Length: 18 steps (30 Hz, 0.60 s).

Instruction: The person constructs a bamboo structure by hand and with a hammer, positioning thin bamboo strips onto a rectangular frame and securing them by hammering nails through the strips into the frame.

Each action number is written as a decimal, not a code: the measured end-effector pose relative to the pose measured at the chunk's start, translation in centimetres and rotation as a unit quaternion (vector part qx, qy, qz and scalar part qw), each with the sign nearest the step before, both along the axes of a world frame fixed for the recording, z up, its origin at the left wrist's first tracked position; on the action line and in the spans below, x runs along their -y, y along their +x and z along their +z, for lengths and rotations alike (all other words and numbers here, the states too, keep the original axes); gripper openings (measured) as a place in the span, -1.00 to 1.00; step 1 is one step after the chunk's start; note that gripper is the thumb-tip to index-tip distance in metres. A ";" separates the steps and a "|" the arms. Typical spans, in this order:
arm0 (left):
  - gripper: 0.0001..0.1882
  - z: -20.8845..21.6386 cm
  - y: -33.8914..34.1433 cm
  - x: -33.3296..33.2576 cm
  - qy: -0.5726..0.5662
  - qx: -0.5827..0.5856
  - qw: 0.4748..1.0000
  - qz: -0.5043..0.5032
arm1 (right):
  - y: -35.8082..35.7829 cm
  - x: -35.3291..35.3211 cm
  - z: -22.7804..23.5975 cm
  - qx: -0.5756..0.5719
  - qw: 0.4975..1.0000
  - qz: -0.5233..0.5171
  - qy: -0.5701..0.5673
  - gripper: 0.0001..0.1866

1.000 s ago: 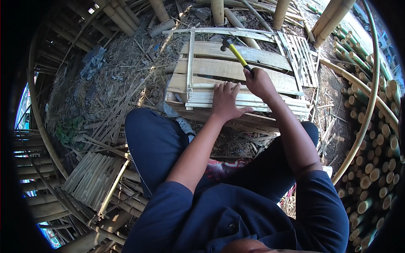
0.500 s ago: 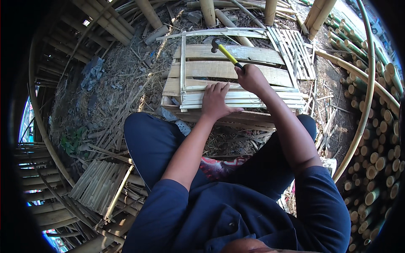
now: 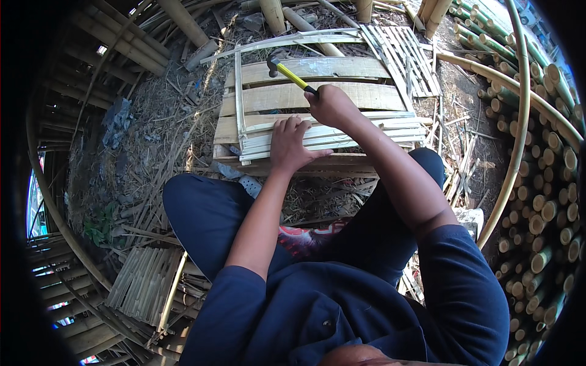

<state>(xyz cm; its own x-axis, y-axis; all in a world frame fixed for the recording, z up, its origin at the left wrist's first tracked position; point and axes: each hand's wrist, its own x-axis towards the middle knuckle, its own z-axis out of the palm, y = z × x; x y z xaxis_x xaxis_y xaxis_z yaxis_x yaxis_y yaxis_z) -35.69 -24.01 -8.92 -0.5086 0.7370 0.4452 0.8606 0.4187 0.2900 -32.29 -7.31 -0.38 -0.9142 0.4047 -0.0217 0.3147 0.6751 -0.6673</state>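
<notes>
My right hand (image 3: pixel 332 107) is closed round the black grip of a claw hammer (image 3: pixel 293 75). The hammer has a yellow shaft, and its dark head is raised to the left, over the wooden boards. Pale bamboo slats (image 3: pixel 366 137) lie side by side along the near part of a low plank table (image 3: pixel 326 96). On their left part rests my left hand (image 3: pixel 292 145), fingers over the slats and thumb stretched out to the right. A thin upright strip (image 3: pixel 238 91) and long strips at the far side and right form a frame with them. Any nail under my left hand is hidden.
A finished-looking slatted panel (image 3: pixel 412 58) lies at the table's far right. Stacked bamboo poles (image 3: pixel 540 226) fill the right side. A bundle of bamboo slats (image 3: pixel 143 283) sits at lower left. Bamboo posts (image 3: pixel 271 15) stand beyond the table, and scraps litter the ground.
The whole view has shifted, so the table sits further left in the picture. The hammer head has swung slightly left and lower relative to the boards. My left hand stays on the slats.
</notes>
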 end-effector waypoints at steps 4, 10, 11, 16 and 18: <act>-0.10 0.3 0.0 0.3 -0.030 0.007 0.999 0.014 | -0.2 0.5 0.4 0.039 0.999 0.014 0.011 -0.48; -0.16 0.5 0.3 0.3 -0.030 -0.014 0.999 0.013 | 0.1 0.4 0.3 0.029 0.999 0.016 0.021 -0.49; -0.15 0.6 0.3 0.3 -0.039 -0.007 0.999 0.016 | 0.0 0.4 0.2 0.028 0.999 0.013 0.018 -0.49; -0.15 0.7 0.5 0.4 -0.049 0.002 0.998 0.026 | -0.1 0.6 0.1 0.037 0.999 0.015 0.017 -0.49; -0.16 0.7 0.5 0.4 -0.043 0.000 0.999 0.027 | -0.1 0.6 0.0 0.038 0.999 0.014 0.018 -0.49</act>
<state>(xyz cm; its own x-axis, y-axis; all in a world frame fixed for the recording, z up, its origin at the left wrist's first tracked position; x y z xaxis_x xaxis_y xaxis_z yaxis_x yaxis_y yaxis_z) -35.19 -24.36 -8.20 -0.5494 0.7436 0.3810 0.8355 0.4887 0.2510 -32.41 -7.93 -0.35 -0.9217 0.3801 -0.0771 0.3435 0.7079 -0.6171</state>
